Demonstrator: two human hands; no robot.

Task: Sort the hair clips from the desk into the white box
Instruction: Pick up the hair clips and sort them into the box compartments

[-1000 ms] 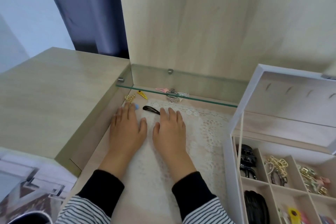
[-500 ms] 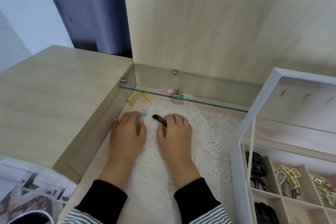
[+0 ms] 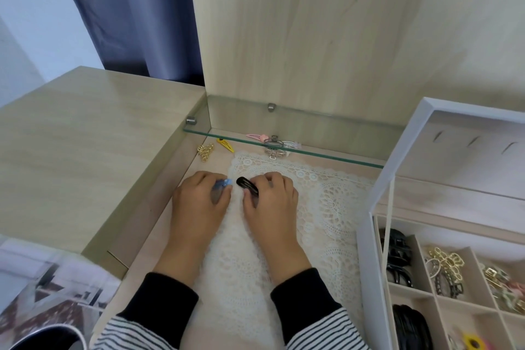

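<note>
A pale wood bench (image 3: 85, 136) stands at left, a tall upright panel (image 3: 341, 37) of matching wood rises behind a glass shelf (image 3: 326, 154), and a dark blue curtain (image 3: 127, 14) hangs beside a white wall (image 3: 25, 8).

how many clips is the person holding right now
2: a blue clip pinched in the left hand, a black snap clip in the right hand. More could be hidden under them.
</note>
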